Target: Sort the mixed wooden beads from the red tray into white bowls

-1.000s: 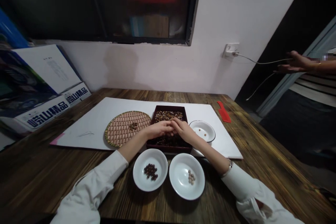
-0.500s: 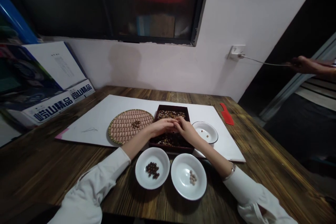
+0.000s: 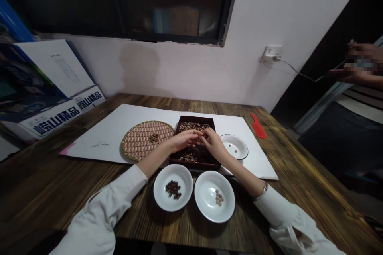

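Both hands are over a dark red box of mixed beads. My left hand reaches in from the left, palm turned down, fingertips meeting those of my right hand. The right fingers are pinched together; whatever lies between them is too small to make out. A round woven tray with several brown beads is left of the box. Nearer me, one white bowl holds dark beads and another holds pale beads. A third white bowl, at the right, has two small beads.
Under the box lies a white board on the wooden table. A red comb-like tool rests at the right. Printed boxes stand at the left. Another person's hands are by a cable at the far right.
My hands stay over the box, with the fingertips slightly shifted. The other person's second hand has come into view, and the cable hangs slacker. The view has tilted slightly.
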Demonstrator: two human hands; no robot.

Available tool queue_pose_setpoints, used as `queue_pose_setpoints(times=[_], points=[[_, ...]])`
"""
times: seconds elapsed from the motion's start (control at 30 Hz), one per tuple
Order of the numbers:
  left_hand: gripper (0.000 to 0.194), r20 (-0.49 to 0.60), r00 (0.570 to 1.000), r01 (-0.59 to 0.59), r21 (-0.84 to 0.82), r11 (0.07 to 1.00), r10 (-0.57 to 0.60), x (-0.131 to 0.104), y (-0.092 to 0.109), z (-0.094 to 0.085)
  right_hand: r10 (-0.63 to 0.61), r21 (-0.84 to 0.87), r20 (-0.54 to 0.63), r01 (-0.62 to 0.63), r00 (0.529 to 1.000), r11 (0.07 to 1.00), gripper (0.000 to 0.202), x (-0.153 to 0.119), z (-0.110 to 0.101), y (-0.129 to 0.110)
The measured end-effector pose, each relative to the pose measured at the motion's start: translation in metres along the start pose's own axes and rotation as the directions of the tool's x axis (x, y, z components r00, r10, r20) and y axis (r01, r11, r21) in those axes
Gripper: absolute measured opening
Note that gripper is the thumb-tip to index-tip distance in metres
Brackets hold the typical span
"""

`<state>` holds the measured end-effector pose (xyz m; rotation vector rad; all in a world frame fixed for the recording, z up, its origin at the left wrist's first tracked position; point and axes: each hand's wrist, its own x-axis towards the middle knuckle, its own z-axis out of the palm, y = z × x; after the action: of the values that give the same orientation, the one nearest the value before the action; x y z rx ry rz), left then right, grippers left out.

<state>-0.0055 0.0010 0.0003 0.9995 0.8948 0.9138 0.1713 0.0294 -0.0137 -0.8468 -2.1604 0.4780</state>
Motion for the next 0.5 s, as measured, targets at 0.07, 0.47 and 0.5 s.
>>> queue_pose_setpoints(times=[0.07,0.47,0.5], points=[[0.022,-0.026,1.0,-0.009,0.048,0.999,0.01,0.001,-0.002,-0.001,-0.002,-0.019,-0.002,0.002,1.0,1.0,0.011,0.0,0.0,0.0],[0.015,-0.08,0.996,0.005,0.553,0.833,0.047,0.007,-0.011,0.005,0.216,-0.194,0.173,-0.181,0.961,0.964,0.016,0.0,-0.002,-0.009],[0.014,-0.054,0.997,-0.007,0.602,0.799,0.049,0.007,-0.013,0.004,0.214,-0.201,0.17,-0.178,0.962,0.963,0.018,0.001,-0.002,-0.01]])
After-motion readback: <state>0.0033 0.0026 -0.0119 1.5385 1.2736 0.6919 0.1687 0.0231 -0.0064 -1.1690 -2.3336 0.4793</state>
